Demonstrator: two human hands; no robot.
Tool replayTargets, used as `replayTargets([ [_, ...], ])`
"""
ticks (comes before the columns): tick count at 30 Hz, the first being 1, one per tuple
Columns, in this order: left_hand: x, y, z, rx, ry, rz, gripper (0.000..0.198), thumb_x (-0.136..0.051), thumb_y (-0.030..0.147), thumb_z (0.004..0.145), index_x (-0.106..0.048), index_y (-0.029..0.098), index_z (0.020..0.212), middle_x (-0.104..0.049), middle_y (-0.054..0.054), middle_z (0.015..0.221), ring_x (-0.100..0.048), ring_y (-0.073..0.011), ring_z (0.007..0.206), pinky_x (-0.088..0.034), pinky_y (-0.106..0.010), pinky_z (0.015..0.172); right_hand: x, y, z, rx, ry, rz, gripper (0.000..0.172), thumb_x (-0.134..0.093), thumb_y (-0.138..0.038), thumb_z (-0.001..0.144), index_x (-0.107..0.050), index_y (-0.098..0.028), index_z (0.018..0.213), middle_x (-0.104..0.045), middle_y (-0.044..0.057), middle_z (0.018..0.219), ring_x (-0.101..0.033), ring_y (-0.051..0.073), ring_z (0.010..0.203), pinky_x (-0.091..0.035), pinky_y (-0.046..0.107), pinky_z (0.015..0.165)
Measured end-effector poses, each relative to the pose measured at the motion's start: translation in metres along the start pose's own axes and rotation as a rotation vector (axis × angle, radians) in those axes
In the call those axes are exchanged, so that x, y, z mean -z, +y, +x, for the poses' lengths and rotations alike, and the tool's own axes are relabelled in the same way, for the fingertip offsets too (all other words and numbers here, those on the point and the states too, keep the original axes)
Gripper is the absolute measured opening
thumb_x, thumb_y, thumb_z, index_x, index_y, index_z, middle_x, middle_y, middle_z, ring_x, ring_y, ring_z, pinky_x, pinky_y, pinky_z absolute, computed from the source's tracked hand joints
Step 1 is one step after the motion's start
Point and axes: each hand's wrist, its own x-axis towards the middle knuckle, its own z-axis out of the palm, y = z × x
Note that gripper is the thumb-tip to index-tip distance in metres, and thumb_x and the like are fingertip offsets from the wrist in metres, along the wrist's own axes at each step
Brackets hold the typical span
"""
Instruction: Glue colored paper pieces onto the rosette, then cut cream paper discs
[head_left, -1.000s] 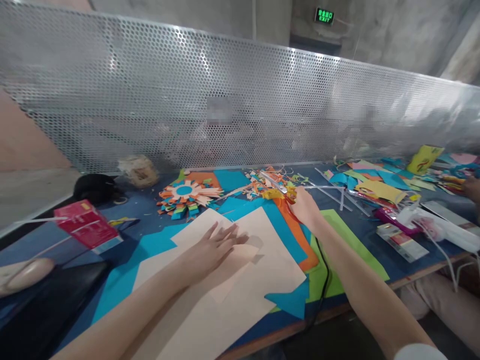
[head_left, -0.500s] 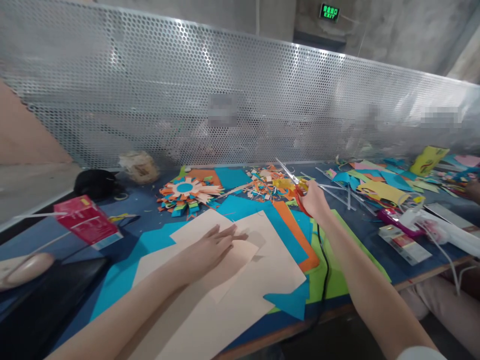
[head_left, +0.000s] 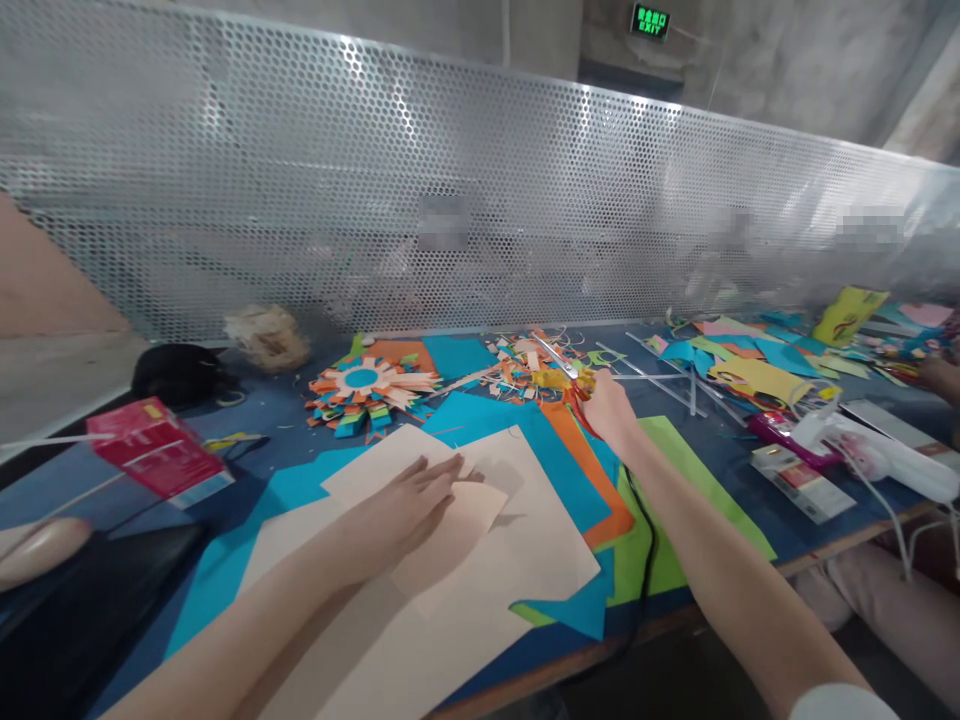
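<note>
My left hand [head_left: 409, 500] lies flat with fingers stretched out on a small peach paper piece [head_left: 457, 525], which rests on larger peach sheets [head_left: 525, 540]. My right hand [head_left: 611, 415] is closed round the red handles of a pair of scissors [head_left: 564, 372], whose blades point up and to the left over a heap of paper scraps [head_left: 525, 365]. Blue [head_left: 510, 425], orange [head_left: 592, 480] and green [head_left: 675, 500] sheets lie under and beside my right forearm.
A perforated metal screen [head_left: 450, 200] walls the table's far side. A paper sunburst [head_left: 367, 390], a red carton [head_left: 154, 450], a black object [head_left: 180, 370] and a crumpled bag [head_left: 266, 335] lie left. At right are coloured paper [head_left: 750, 365], a white glue gun [head_left: 870, 450], and another person's hand [head_left: 941, 375].
My right hand, holding the scissors, has dropped slightly from half a second ago, bringing the blades lower over the scraps. My left hand has stayed flat on the peach paper.
</note>
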Motion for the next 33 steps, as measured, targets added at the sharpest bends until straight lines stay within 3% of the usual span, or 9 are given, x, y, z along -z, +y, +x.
replayTargets([
  [7,-0.008,0.007,0.024,0.028,0.138,0.090,0.036,-0.029,0.016,0.091,-0.063,0.019,0.101,-0.065,-0.008,0.117,-0.043,-0.0229,0.127,-0.022,-0.048,0.109,-0.008,-0.002,0.002,-0.023,-0.033,-0.004,0.031,-0.055,-0.031,0.088,-0.054,-0.016,0.116,-0.058,0.008,0.114,-0.059,0.020,0.096,-0.051,0.040,0.079],
  [10,-0.009,0.006,0.044,0.110,0.077,0.124,0.036,-0.029,0.017,0.091,-0.060,0.017,0.109,-0.049,-0.014,0.135,-0.042,-0.0269,0.128,-0.029,-0.050,0.104,-0.008,0.002,0.005,-0.024,-0.031,-0.005,0.031,-0.054,-0.031,0.088,-0.054,-0.016,0.116,-0.058,0.008,0.114,-0.059,0.020,0.096,-0.051,0.040,0.079],
  [13,-0.006,0.005,0.055,0.175,-0.055,0.055,0.040,-0.024,0.018,0.092,-0.053,0.013,0.118,-0.048,-0.017,0.135,-0.041,-0.0267,0.128,-0.034,-0.049,0.101,-0.007,0.004,0.006,-0.023,-0.016,-0.009,0.030,-0.054,-0.030,0.088,-0.054,-0.015,0.114,-0.060,0.008,0.110,-0.060,0.020,0.094,-0.051,0.038,0.079],
  [15,-0.006,0.005,0.055,0.138,-0.091,-0.016,0.043,-0.020,0.020,0.093,-0.048,0.012,0.124,-0.048,-0.016,0.136,-0.039,-0.0263,0.130,-0.033,-0.049,0.101,-0.007,0.005,0.006,-0.018,-0.009,-0.011,0.030,-0.056,-0.026,0.086,-0.053,-0.012,0.113,-0.062,0.011,0.105,-0.061,0.022,0.095,-0.050,0.035,0.078],
  [19,-0.013,0.004,0.048,0.070,-0.032,-0.104,0.044,-0.017,0.022,0.093,-0.044,0.011,0.126,-0.048,-0.016,0.135,-0.042,-0.0247,0.128,-0.036,-0.045,0.100,-0.008,0.004,0.005,-0.012,-0.015,-0.021,0.030,-0.057,-0.022,0.083,-0.052,-0.010,0.110,-0.065,0.017,0.099,-0.062,0.027,0.096,-0.048,0.031,0.073],
  [25,-0.021,0.000,0.048,0.068,0.005,-0.130,0.033,-0.023,0.022,0.092,-0.052,0.015,0.105,-0.060,-0.018,0.122,-0.060,-0.0243,0.106,-0.038,-0.043,0.096,-0.015,0.003,0.003,-0.031,-0.056,-0.050,0.031,-0.055,-0.030,0.088,-0.054,-0.015,0.115,-0.059,0.008,0.111,-0.060,0.020,0.094,-0.051,0.038,0.078],
  [29,-0.011,0.003,0.047,0.137,0.044,-0.273,0.026,-0.029,0.023,0.088,-0.054,0.019,0.090,-0.069,-0.010,0.098,-0.061,-0.0227,0.101,-0.037,-0.042,0.096,-0.021,0.002,0.003,-0.012,-0.040,-0.070,0.032,-0.056,-0.030,0.088,-0.053,-0.016,0.117,-0.057,0.008,0.115,-0.059,0.021,0.098,-0.051,0.040,0.080],
  [31,0.002,0.001,0.044,0.248,0.091,-0.327,0.022,-0.034,0.029,0.086,-0.055,0.021,0.083,-0.069,-0.005,0.080,-0.064,-0.0218,0.086,-0.041,-0.040,0.091,-0.024,0.002,0.003,0.009,-0.018,-0.077,0.032,-0.055,-0.030,0.088,-0.053,-0.017,0.117,-0.057,0.008,0.116,-0.059,0.020,0.098,-0.051,0.040,0.080],
  [33,0.021,-0.006,0.040,0.367,0.189,-0.345,0.022,-0.039,0.037,0.083,-0.055,0.022,0.081,-0.067,-0.005,0.078,-0.063,-0.0237,0.080,-0.044,-0.040,0.083,-0.024,0.003,0.002,0.026,0.002,-0.077,0.031,-0.054,-0.031,0.088,-0.054,-0.016,0.115,-0.058,0.007,0.113,-0.060,0.020,0.096,-0.051,0.040,0.080],
])
